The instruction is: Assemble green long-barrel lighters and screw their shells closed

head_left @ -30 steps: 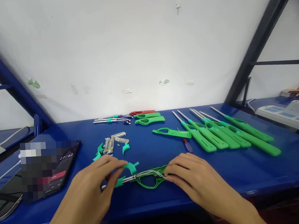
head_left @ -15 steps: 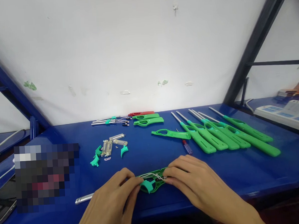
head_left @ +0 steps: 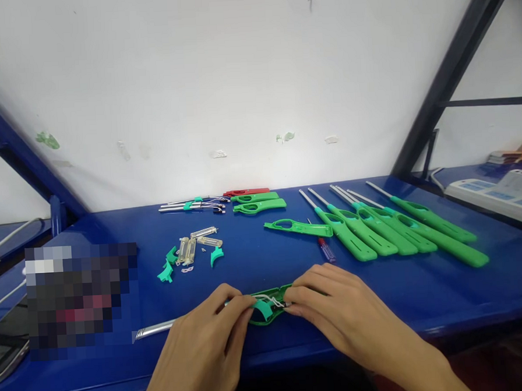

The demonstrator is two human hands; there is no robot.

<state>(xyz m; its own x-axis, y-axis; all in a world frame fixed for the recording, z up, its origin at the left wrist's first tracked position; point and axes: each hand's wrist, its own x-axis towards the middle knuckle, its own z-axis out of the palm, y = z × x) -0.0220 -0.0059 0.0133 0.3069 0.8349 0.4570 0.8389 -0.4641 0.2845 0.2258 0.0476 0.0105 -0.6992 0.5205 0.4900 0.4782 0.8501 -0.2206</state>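
An open green lighter shell [head_left: 272, 292] lies between my hands near the front of the table, its metal tube [head_left: 156, 328] pointing left. My left hand [head_left: 209, 338] is closed round the tube end, thumb and forefinger pinched beside a teal trigger [head_left: 263, 310] that sits tilted at the shell's opening. White wires [head_left: 274, 300] run loose across the shell. My right hand [head_left: 337, 314] is closed on the shell's right part, its fingertips at the wires' end; what exactly they pinch there is hidden.
Several assembled green lighters [head_left: 388, 235] lie at right beside a screwdriver [head_left: 326, 249] and a loose shell half [head_left: 298, 228]. Clear fuel tanks [head_left: 187, 250] and teal triggers [head_left: 165, 271] lie at left. Tubes with wires [head_left: 187, 206] and handle shells [head_left: 259, 206] line the back.
The trigger has shifted slightly right and up, sitting closer to the shell. Both hands and the lighter have moved slightly up in view; both hands keep their hold.
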